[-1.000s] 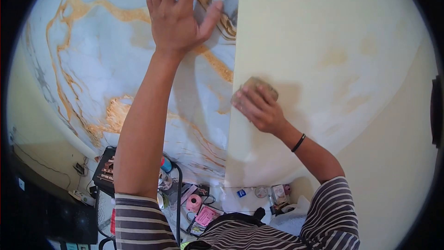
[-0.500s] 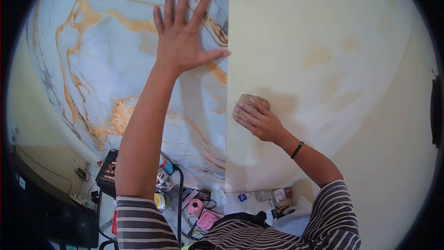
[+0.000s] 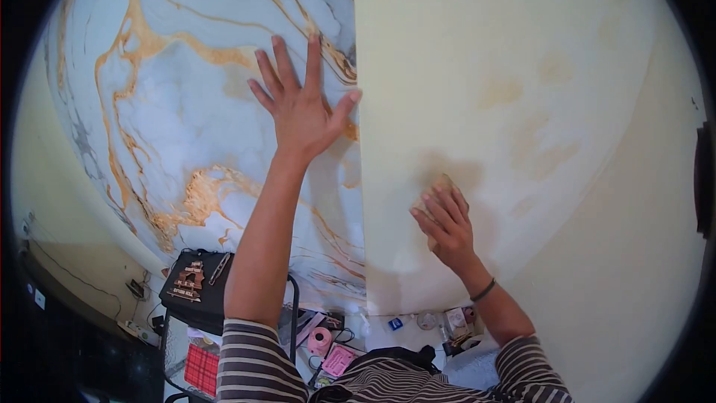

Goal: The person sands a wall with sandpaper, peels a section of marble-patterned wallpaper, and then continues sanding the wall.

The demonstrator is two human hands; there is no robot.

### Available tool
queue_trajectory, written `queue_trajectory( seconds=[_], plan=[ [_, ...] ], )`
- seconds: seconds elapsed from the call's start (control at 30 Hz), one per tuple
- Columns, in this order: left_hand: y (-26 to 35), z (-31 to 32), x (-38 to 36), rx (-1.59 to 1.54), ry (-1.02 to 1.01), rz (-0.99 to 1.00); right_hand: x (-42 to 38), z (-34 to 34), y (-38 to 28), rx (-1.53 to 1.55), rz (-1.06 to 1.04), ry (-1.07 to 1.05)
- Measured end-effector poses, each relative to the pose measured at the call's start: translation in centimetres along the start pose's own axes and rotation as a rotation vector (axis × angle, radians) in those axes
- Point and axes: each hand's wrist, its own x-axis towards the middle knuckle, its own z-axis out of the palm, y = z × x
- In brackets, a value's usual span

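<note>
Head view showed the left hand (image 3: pixel 302 108) spread flat on the marble sheet (image 3: pixel 186 127), the right hand (image 3: pixel 445 225) pressing a sponge (image 3: pixel 440 184) against the wall (image 3: pixel 522 67) beside it; firm, even strokes would serve best.

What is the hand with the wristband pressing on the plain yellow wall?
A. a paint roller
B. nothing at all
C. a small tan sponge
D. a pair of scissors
C. The right hand, the one with the dark wristband, lies flat over a small tan sponge against the cream wall, while the left hand is spread open on the marble-patterned sheet.
</note>
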Motion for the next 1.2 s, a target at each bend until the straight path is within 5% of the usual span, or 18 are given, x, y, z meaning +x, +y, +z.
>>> queue_trajectory(
  seconds=[0.13,0.43,1.2],
  plan=[
    [0.8,0.7,-1.3,-0.004,0.028,-0.085,-2.8,-0.7,-2.3,0.061,0.242,0.076],
    [2.7,1.5,-1.2,-0.052,0.074,-0.261,-7.2,-0.8,-5.1,0.136,0.432,0.056],
    [3.2,2.1,-1.8,-0.064,0.063,-0.308,-9.7,-2.4,-7.2,0.201,0.633,0.059]
  ],
)
